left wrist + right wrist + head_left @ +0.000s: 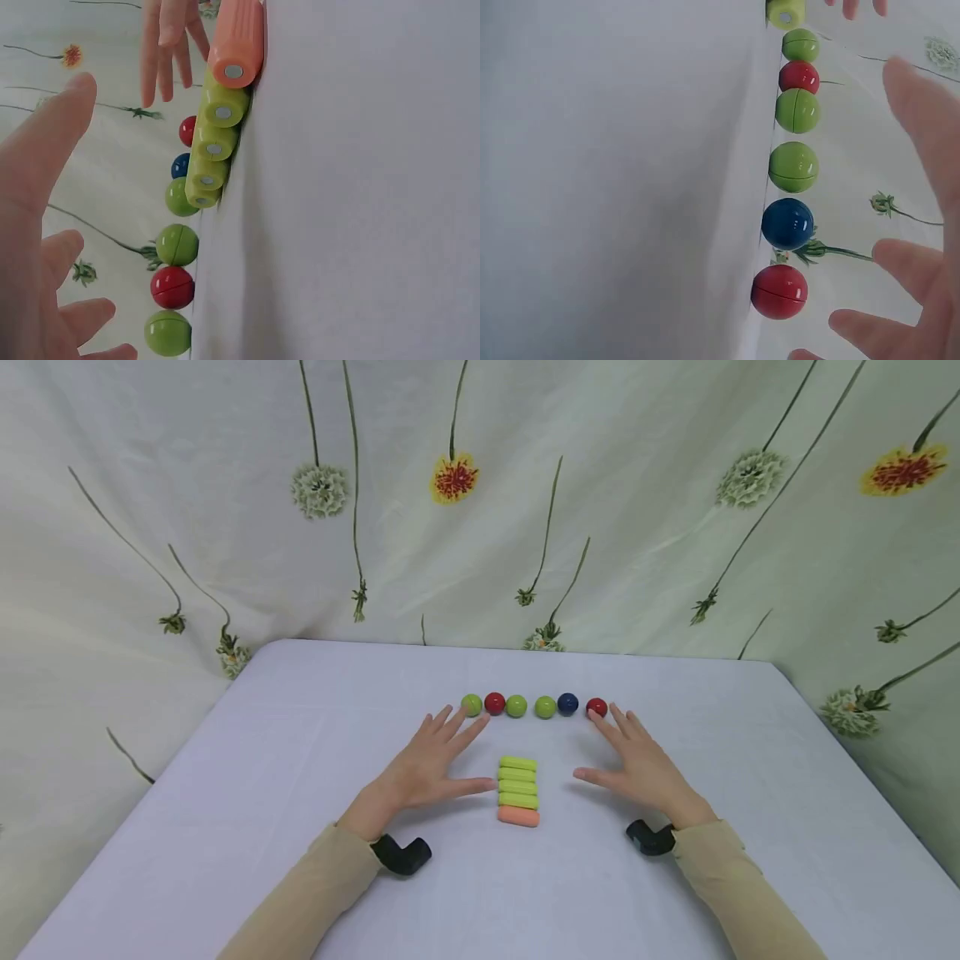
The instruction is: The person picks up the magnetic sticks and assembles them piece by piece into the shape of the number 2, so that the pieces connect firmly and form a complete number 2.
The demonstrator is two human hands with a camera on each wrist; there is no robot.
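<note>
Above the white table [570,893], the left grip [423,768] and right grip [647,768] spread wide. Four green sticks [518,775] lie between them, at the left's three o'clock and the right's nine, with an orange stick [518,817] at their six and coloured balls [516,706] at twelve.

three green balls [516,706], two red balls [494,703], one blue ball [567,704], four lime sticks [517,787], one orange stick [518,816]

The left wrist view's top edge crops the orange stick [238,39].
</note>
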